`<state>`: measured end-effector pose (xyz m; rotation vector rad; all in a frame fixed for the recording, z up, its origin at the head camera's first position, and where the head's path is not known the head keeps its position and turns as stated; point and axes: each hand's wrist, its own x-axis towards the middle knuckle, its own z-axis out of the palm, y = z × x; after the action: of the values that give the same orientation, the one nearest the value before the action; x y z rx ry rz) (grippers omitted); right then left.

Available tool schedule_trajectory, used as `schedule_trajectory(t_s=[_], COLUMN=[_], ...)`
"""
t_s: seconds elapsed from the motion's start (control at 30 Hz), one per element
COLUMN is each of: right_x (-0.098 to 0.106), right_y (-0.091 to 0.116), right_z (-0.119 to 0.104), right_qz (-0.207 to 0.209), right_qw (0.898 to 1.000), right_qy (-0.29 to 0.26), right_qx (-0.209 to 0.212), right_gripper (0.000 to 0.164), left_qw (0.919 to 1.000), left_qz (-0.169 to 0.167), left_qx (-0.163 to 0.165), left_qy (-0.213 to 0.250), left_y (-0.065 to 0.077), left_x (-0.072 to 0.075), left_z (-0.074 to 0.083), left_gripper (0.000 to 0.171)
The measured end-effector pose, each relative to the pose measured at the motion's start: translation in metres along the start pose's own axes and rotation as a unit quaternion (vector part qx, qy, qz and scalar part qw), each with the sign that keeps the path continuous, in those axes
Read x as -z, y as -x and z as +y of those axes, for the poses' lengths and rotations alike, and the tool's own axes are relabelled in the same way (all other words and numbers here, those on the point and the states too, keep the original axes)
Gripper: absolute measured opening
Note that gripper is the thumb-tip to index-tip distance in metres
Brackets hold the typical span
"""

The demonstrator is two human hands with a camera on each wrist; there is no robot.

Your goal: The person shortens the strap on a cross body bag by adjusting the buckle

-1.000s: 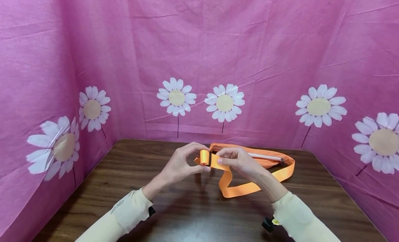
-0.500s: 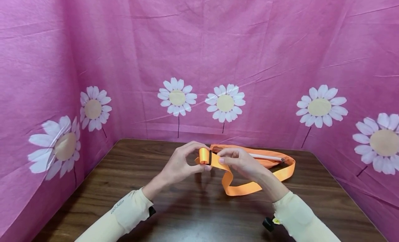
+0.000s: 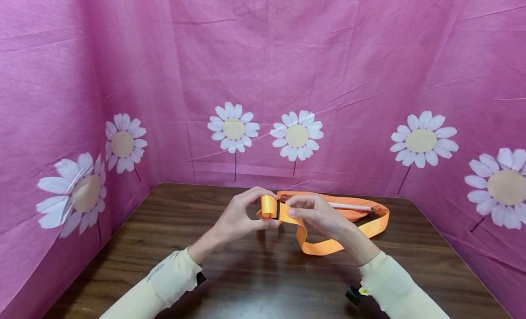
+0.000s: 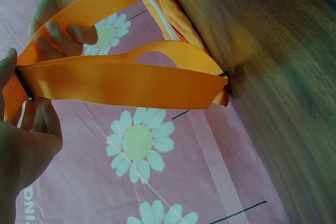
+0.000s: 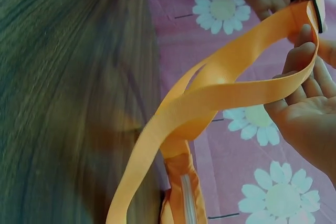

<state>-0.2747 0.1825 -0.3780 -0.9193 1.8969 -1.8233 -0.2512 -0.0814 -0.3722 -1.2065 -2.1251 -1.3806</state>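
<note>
Here's the left hand, thumb below and fingers above, pinching the black buckle by its two ends. The buckle sits right at the fingertips, standing nearly upright in the head view, and a short loop of orange strap bulges out of it into the hollow between thumb and forefinger.

Over to the right hand, just beside it: thumb and fingers close on the flat orange strap just to the right of the buckle, so the pinched part lies between the two hands. From that grip the strap drops in a curve, swings out below the right hand, passes behind the wrist and climbs to the far end of the orange pouch. The right wrist view shows the band crossing in front of the fingers, one fingertip close to the buckle.

The pouch itself lies beyond the right hand near the back of the brown table, its pale zipper facing up, free of either grip. In the left wrist view a long run of strap stretches from the buckle toward a second dark fitting near the tabletop. Behind everything, the pink curtain hangs with its white daisies.
</note>
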Motion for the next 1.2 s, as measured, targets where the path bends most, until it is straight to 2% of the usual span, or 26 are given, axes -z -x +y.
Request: schedule_trajectory(t_s=[0.17, 0.37, 0.47, 0.6, 0.7, 0.83, 0.9, 0.97, 1.07, 1.2], right_x=[-0.006, -0.01, -0.012, -0.017, -0.019, -0.02, -0.02, -0.02, -0.02, -0.021], right_y=[0.0, 0.001, 0.001, 0.0, 0.001, 0.001, 0.002, 0.002, 0.004, 0.006], right_z=[-0.004, -0.01, -0.013, -0.015, -0.016, -0.018, -0.019, -0.02, -0.022, -0.028], right_qz=[0.012, 0.028, 0.028, 0.023, 0.019, 0.026, 0.027, 0.023, 0.008, -0.001], right_qw=[1.0, 0.999, 0.999, 0.997, 0.995, 0.996, 0.998, 0.999, 1.0, 0.999], right_qy=[0.013, 0.036, 0.032, 0.058, 0.082, 0.06, 0.038, 0.013, -0.021, -0.039], right_qx=[-0.004, -0.02, -0.033, -0.05, -0.056, -0.055, -0.048, -0.037, -0.02, -0.001], right_gripper=[0.018, 0.023, 0.026, 0.027, 0.027, 0.025, 0.023, 0.02, 0.016, 0.015], left_qw=[1.0, 0.9998, 0.9997, 0.9992, 0.9992, 0.9995, 0.9988, 0.9968, 0.9887, 0.9741], left_qz=[-0.002, 0.002, 0.0, -0.01, -0.017, -0.026, -0.03, -0.034, -0.032, -0.016], left_qx=[0.0, -0.017, -0.024, -0.037, -0.033, -0.01, -0.006, -0.015, -0.048, -0.102], left_qy=[0.003, 0.005, 0.002, -0.008, -0.013, -0.014, -0.038, -0.07, -0.138, -0.201], left_y=[0.0, 0.0, 0.0, 0.001, 0.001, 0.002, 0.003, 0.004, 0.006, 0.006], left_x=[-0.003, -0.006, -0.007, -0.011, -0.013, -0.013, -0.014, -0.014, -0.015, -0.015], left_z=[-0.001, 0.003, 0.003, -0.002, -0.004, -0.008, -0.012, -0.016, -0.021, -0.023], left_gripper=[0.053, 0.052, 0.053, 0.054, 0.062, 0.084, 0.091, 0.09, 0.076, 0.053])
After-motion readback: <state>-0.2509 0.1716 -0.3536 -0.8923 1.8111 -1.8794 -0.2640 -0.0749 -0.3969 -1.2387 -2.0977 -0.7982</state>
